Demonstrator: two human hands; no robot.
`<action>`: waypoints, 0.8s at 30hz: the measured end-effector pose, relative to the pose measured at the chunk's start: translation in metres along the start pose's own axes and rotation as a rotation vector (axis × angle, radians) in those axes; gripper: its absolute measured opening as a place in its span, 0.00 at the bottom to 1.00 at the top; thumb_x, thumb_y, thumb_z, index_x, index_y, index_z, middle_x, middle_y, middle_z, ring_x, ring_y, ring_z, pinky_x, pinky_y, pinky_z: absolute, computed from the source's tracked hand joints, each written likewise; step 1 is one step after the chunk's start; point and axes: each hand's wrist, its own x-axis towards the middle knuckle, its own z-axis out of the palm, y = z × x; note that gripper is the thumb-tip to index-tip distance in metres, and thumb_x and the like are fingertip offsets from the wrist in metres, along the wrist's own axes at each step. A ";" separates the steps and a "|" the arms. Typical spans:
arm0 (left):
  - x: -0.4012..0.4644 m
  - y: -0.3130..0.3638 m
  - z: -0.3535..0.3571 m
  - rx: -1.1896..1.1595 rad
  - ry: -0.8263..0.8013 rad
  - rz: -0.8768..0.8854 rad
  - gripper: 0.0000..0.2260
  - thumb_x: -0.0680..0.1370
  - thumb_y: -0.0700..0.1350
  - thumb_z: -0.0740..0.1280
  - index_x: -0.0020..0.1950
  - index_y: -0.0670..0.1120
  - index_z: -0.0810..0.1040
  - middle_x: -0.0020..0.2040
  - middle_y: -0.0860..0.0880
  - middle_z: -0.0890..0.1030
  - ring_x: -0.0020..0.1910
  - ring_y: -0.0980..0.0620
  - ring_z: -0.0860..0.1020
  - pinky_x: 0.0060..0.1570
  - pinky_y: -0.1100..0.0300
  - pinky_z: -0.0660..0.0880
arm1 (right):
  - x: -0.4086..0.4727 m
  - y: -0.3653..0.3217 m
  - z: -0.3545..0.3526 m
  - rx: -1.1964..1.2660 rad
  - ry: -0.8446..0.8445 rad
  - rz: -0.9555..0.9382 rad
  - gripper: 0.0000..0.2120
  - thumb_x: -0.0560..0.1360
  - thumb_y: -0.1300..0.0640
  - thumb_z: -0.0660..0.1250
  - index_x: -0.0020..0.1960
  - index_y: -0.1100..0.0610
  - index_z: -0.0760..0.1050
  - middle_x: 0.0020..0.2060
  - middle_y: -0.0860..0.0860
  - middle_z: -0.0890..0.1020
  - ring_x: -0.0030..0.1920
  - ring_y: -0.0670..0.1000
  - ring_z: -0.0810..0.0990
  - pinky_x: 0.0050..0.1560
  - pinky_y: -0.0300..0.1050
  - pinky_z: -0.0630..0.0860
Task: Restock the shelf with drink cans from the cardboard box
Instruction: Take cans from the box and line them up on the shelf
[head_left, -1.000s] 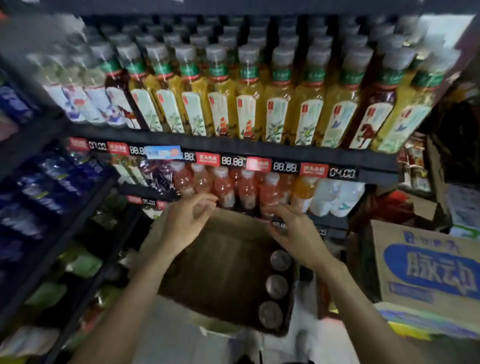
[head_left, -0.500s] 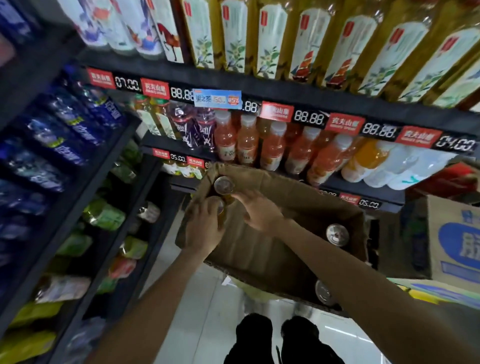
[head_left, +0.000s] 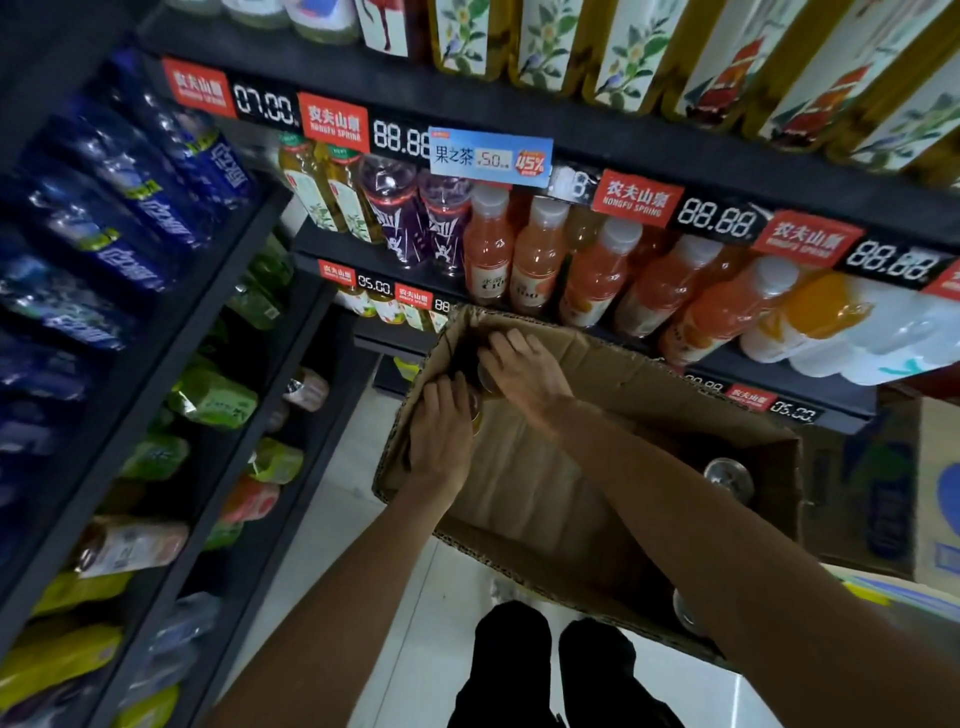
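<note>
Both hands (head_left: 441, 441) (head_left: 524, 369) reach into one cardboard box (head_left: 597, 358); two cans (head_left: 727, 475) (head_left: 685, 613) visible.

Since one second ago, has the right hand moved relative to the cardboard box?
Yes. The right hand has gone from the cardboard box's right side, above the row of cans, to its far left corner, beside the left hand.

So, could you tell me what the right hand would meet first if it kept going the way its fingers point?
Probably the far-left inner wall of the cardboard box. The right hand points up-left into that corner, over a can beside the left hand. Depth is unclear.
</note>
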 end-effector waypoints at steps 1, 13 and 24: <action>0.002 0.001 0.000 0.021 -0.001 0.004 0.34 0.77 0.51 0.64 0.75 0.41 0.51 0.69 0.42 0.63 0.66 0.45 0.64 0.64 0.57 0.64 | -0.005 0.002 -0.001 0.017 0.025 -0.020 0.20 0.68 0.52 0.71 0.59 0.54 0.77 0.52 0.51 0.80 0.51 0.51 0.78 0.51 0.43 0.75; -0.017 -0.004 -0.042 -0.708 -0.030 0.030 0.31 0.66 0.50 0.77 0.66 0.50 0.68 0.62 0.47 0.69 0.61 0.48 0.69 0.57 0.58 0.72 | -0.159 0.025 -0.091 1.483 0.168 0.826 0.31 0.64 0.57 0.78 0.61 0.56 0.65 0.52 0.45 0.75 0.54 0.46 0.77 0.47 0.30 0.76; -0.054 0.048 -0.161 -1.617 -0.179 0.053 0.41 0.57 0.59 0.78 0.67 0.51 0.71 0.57 0.57 0.76 0.53 0.62 0.76 0.47 0.67 0.73 | -0.232 0.060 -0.151 1.991 0.471 0.936 0.24 0.64 0.50 0.73 0.59 0.43 0.74 0.55 0.49 0.81 0.56 0.52 0.80 0.57 0.54 0.75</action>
